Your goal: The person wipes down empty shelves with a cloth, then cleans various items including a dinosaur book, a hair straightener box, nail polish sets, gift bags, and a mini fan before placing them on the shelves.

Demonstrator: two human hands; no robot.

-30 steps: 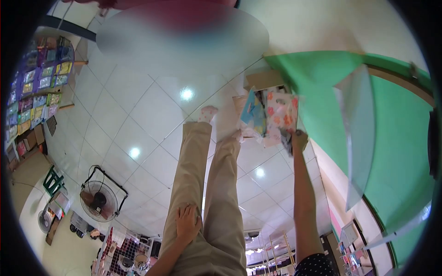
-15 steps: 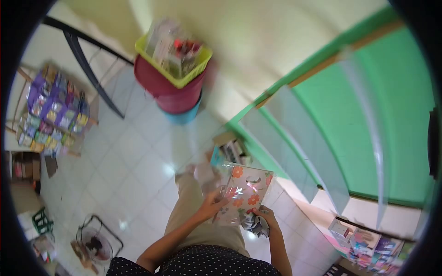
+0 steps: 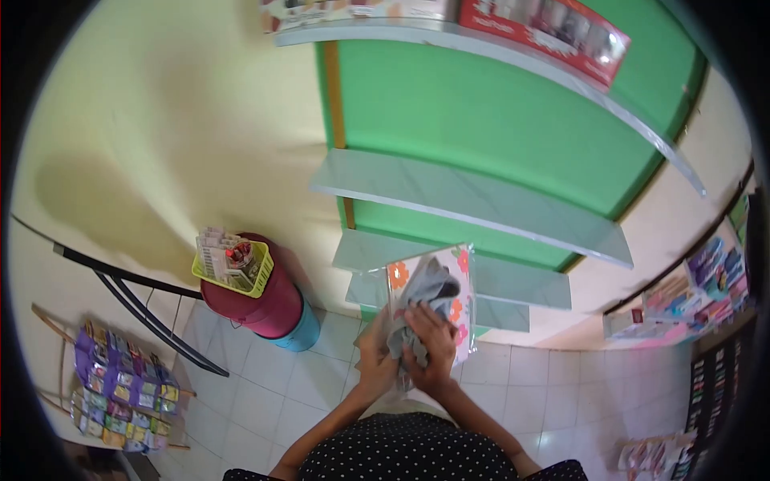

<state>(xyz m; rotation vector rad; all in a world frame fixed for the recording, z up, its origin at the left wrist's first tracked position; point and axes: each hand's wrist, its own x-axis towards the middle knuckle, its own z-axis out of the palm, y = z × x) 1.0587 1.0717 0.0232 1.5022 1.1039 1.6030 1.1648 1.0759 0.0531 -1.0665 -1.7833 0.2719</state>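
Note:
A flat, flower-printed package (image 3: 463, 282) in clear plastic wrap is held up in front of my body, its orange and pink flowers facing me. My left hand (image 3: 375, 362) grips its lower left edge, fingers partly hidden behind it. Bunched in my right hand (image 3: 435, 346) is a grey cloth (image 3: 431, 289), pressed against the front of the package. The cloth covers the middle of the print, and some of it hangs between my two hands.
Glass shelves (image 3: 465, 200) project from a green-backed wall ahead, with a red box (image 3: 553, 36) on the upper one. At left, a yellow basket (image 3: 261, 276) sits on a maroon bin (image 3: 269, 309), near a rack of small packets (image 3: 128, 385). More goods line the right side.
My view has swung up toward the shelves. The package is now more upright, and my right hand has brought the cloth from its lower edge onto its front.

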